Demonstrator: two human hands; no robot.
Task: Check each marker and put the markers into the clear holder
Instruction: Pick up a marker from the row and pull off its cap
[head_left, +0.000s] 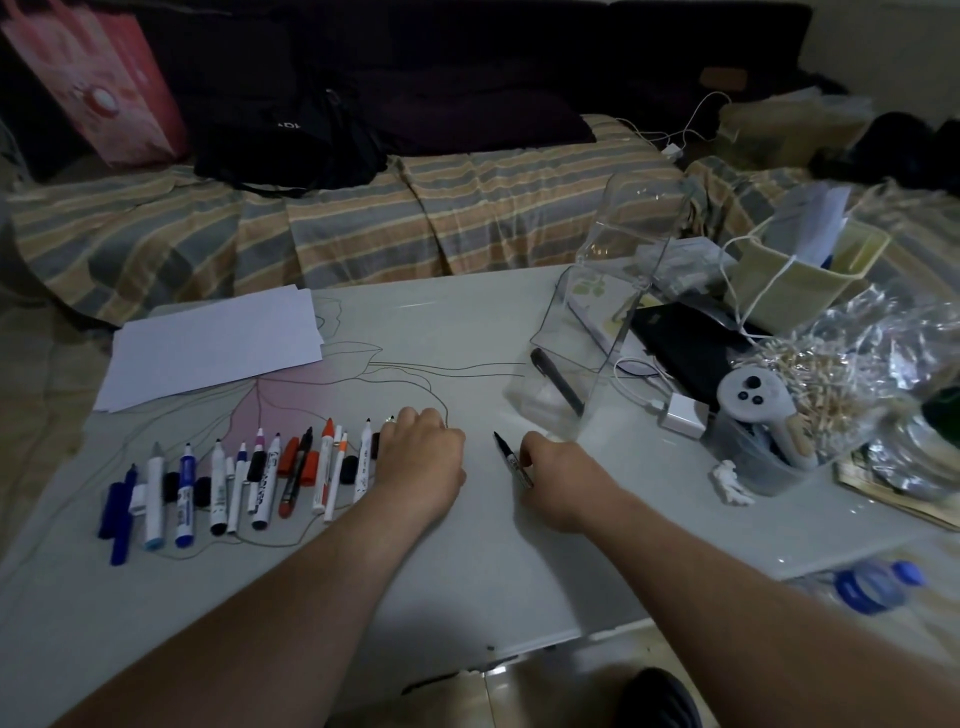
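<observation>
Smooth pale glossy tabletop (467, 545) with thin drawn outlines and a pink patch. Row of markers (244, 478) at left, lying roughly parallel, tips pointing away: slim plastic barrels in blue, white, black, red-orange, several uncapped, with loose caps among them. Flat stack of white paper sheets (213, 348) behind the row.

Clear holder (587, 343) at right centre: rigid see-through plastic box with a tall back panel, and one dark marker (558, 382) leaning slantwise inside it. Right of it, clutter: black flat case (691, 348), white charger block (683, 415) with cable, grey controller (753, 400) in a clear tub, crinkled cellophane bag (857, 364), pale fabric bag (810, 270). Small white figurine (732, 483) near the tub. Striped cloth over a sofa (415, 218) behind.

Left hand (421, 462) knuckles-up at the right end of the row, fingers curled down over the last markers; whether it grips one, cannot tell. Right hand (550, 478) rests on the tabletop just in front of the holder, fingers closed around a thin black pen-like marker (511, 457), uncapped, tip pointing away and slightly left. The hands are apart, a bare strip of tabletop between them.
</observation>
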